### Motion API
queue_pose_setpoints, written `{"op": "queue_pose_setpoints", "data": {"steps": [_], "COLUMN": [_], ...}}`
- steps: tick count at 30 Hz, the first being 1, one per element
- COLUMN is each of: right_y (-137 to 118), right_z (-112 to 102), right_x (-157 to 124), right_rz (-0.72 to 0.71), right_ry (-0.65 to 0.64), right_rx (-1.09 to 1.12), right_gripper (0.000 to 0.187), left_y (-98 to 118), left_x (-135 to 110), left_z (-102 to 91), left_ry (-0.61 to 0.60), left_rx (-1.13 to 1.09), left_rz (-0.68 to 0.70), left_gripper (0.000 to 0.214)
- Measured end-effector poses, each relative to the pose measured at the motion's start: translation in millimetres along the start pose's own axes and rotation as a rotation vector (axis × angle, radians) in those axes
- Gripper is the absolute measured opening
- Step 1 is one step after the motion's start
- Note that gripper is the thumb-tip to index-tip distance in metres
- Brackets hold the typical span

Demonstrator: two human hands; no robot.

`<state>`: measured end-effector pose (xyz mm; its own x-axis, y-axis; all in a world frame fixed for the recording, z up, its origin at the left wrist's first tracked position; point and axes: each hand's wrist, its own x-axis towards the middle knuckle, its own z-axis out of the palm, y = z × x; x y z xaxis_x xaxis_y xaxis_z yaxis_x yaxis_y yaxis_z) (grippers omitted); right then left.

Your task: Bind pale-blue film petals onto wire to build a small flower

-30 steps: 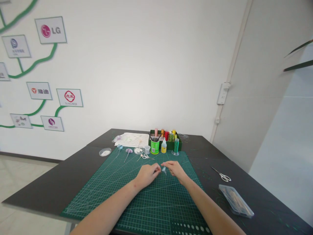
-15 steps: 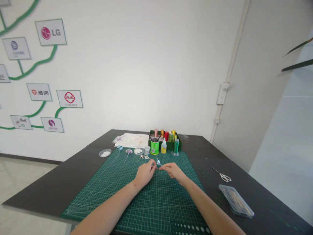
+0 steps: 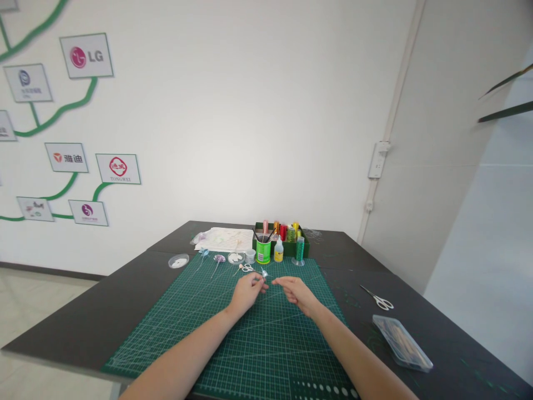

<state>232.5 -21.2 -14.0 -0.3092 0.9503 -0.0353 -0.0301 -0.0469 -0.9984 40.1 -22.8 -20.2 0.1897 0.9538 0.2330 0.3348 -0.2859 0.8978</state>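
Observation:
My left hand (image 3: 246,293) is closed in a pinch, holding a small pale blue flower (image 3: 264,273) whose petals stick up above the fingertips. Just to the right, my right hand (image 3: 296,291) has thumb and forefinger pressed together and pointing at the flower, a small gap away. Whatever lies in that pinch is too fine to make out. Both hands are over the green cutting mat (image 3: 250,339). Beyond the left hand lie white-handled scissors (image 3: 248,268), a purple flower (image 3: 219,258) and another blue flower (image 3: 204,252) on thin stems.
Behind the hands stand a green can (image 3: 263,252) with tools, a glue bottle (image 3: 278,251), a green thread spool (image 3: 300,250) and a box of spools (image 3: 307,247). At right lie more scissors (image 3: 382,303) and a plastic case (image 3: 402,343). A small dish (image 3: 179,261) sits left.
The blue flower has shifted slightly left, toward my left hand. My right fingertips, earlier near its base, are now a little apart from it.

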Motion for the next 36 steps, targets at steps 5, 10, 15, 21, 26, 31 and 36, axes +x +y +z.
{"op": "queue_pose_setpoints", "data": {"steps": [5, 10, 15, 21, 26, 31, 36], "right_y": [5, 18, 16, 1, -6, -7, -8], "right_z": [-6, -10, -4, 16, 28, 30, 31], "right_x": [5, 18, 15, -4, -14, -14, -11], "right_rz": [-0.028, -0.036, -0.039, 0.060, 0.117, 0.136, 0.064], "right_ry": [0.161, 0.459, 0.316, -0.036, -0.198, -0.159, -0.039], "right_rx": [-0.036, -0.196, -0.151, 0.176, 0.319, 0.021, -0.202], "right_gripper": [0.027, 0.026, 0.029, 0.034, 0.026, 0.030, 0.024], "left_y": [1, 1, 2, 13, 24, 24, 21], "left_x": [2, 1, -1, -9, -17, -17, -15], "left_z": [-3.1, -2.0, -0.5, -4.1, -7.0, -8.0, -9.2], "left_ry": [0.048, 0.042, 0.030, 0.019, 0.052, 0.075, 0.040], "left_rx": [-0.036, -0.051, 0.004, 0.302, 0.597, 0.662, 0.656], "left_rz": [-0.012, 0.019, 0.030, 0.082, 0.116, 0.114, 0.074], "left_gripper": [0.016, 0.016, 0.017, 0.020, 0.017, 0.017, 0.018]}}
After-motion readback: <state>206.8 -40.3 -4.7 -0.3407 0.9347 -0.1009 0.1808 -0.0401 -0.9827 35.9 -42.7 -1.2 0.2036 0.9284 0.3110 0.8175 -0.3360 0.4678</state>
